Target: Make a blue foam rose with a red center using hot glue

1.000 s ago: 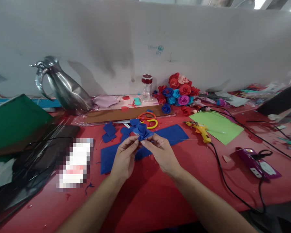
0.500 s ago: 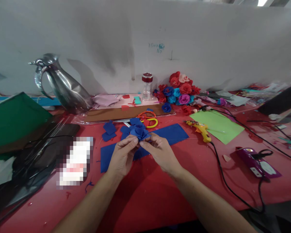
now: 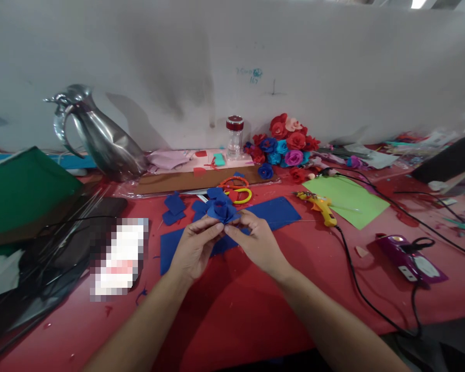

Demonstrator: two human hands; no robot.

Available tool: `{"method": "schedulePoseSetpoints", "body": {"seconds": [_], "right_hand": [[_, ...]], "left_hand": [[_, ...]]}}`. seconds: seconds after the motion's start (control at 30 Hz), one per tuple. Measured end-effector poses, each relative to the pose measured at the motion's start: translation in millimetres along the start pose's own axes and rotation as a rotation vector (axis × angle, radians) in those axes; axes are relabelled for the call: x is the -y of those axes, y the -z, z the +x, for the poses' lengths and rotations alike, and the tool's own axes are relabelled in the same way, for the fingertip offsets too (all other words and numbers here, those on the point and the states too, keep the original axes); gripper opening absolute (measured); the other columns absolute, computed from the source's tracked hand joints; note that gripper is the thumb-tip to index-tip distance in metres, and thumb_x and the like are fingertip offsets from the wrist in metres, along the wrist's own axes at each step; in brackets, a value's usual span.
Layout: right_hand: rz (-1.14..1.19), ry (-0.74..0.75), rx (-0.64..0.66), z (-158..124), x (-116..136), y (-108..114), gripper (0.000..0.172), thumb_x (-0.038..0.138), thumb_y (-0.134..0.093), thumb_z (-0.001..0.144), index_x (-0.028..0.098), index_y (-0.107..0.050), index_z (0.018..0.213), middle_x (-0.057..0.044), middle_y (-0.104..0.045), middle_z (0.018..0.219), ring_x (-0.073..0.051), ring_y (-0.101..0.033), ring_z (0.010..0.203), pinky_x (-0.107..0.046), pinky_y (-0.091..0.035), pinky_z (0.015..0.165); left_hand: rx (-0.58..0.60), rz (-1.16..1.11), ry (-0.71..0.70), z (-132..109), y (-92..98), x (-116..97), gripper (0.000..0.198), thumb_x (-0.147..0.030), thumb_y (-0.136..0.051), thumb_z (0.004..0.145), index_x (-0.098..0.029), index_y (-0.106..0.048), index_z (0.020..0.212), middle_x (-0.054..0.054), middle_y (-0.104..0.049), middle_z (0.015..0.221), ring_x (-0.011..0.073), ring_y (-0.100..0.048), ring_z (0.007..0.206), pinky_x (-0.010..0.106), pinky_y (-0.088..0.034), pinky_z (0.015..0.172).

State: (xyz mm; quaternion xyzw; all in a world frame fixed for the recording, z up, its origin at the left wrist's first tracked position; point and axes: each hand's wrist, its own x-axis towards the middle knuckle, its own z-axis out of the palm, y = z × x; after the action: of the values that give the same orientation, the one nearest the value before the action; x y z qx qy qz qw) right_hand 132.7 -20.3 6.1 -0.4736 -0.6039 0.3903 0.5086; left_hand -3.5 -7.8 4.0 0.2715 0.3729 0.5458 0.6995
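A blue paper flower [image 3: 221, 208] is pinched at its base between both hands, above the middle of the red table. My left hand [image 3: 197, 242] closes thumb and fingers on its lower left side. On the right side of the base, my right hand [image 3: 257, 242] grips it the same way. Beneath and behind them lies a blue paper strip [image 3: 279, 212], partly covered by the hands. Cut blue petals [image 3: 174, 207] rest just beyond my left hand. Scissors [image 3: 242, 195] with orange and yellow handles lie behind the flower, their blades partly hidden.
A yellow glue gun [image 3: 320, 206] rests on the right beside a light green sheet [image 3: 366, 209], its cord running to a purple power strip [image 3: 411, 261]. Finished paper flowers [image 3: 290, 142], a glass jar [image 3: 234, 139] and a steel jug [image 3: 101, 137] stand along the wall.
The blue flower has tipped slightly so that its rolled centre shows more. Both hands keep their pinch at nearly the same place.
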Motion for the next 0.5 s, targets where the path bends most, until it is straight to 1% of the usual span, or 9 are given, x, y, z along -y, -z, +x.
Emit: {"method": "schedulePoseSetpoints", "body": {"seconds": [0.1,0.2,0.37,0.43,0.5], "right_hand": [[-0.046,0.034,-0.024,-0.7,1.4,-0.2,0.009,0.023,-0.061,0.078,0.021,-0.065,0.07,-0.001,-0.063,0.076,-0.015,-0.059,0.077,-0.029,-0.046,0.071],[-0.054,0.033,-0.033,-0.5,0.9,-0.2,0.009,0.022,-0.062,0.078,0.021,-0.065,0.069,-0.001,-0.063,0.076,-0.015,-0.059,0.077,-0.029,-0.046,0.071],[0.002,-0.024,0.028,1.2,-0.6,1.7,0.01,0.026,-0.061,0.08,0.022,-0.066,0.072,-0.001,-0.064,0.076,-0.017,-0.059,0.077,-0.032,-0.045,0.073],[-0.029,0.016,0.02,1.0,-0.1,2.2,0.009,0.024,-0.061,0.081,0.023,-0.066,0.073,-0.002,-0.064,0.079,-0.018,-0.059,0.081,-0.033,-0.044,0.076],[-0.089,0.093,0.007,0.3,1.2,2.2,0.009,0.021,-0.059,0.082,0.023,-0.067,0.076,-0.003,-0.065,0.082,-0.019,-0.058,0.086,-0.034,-0.044,0.081]], "left_hand": [[0.013,0.024,-0.002,-0.4,-0.7,-2.6,0.02,-0.019,-0.088,0.043,-0.018,-0.073,0.057,-0.002,-0.066,0.059,0.0088,-0.059,0.058,0.022,-0.05,0.063],[0.016,0.04,-0.009,-0.1,-0.5,-3.0,0.018,-0.017,-0.086,0.045,-0.018,-0.073,0.057,-0.002,-0.066,0.06,0.0091,-0.059,0.058,0.023,-0.05,0.063],[0.031,0.019,-0.035,1.0,0.9,-1.5,0.02,-0.014,-0.086,0.045,-0.018,-0.073,0.058,-0.003,-0.065,0.062,0.0084,-0.059,0.06,0.022,-0.05,0.064],[0.051,0.039,-0.027,1.5,1.7,-1.3,0.019,-0.014,-0.086,0.045,-0.018,-0.073,0.059,-0.001,-0.066,0.064,0.0097,-0.06,0.063,0.023,-0.05,0.067],[0.069,0.086,-0.043,1.9,2.7,-1.3,0.019,-0.015,-0.086,0.047,-0.018,-0.075,0.062,0.001,-0.069,0.07,0.0126,-0.062,0.069,0.025,-0.051,0.071]]}}
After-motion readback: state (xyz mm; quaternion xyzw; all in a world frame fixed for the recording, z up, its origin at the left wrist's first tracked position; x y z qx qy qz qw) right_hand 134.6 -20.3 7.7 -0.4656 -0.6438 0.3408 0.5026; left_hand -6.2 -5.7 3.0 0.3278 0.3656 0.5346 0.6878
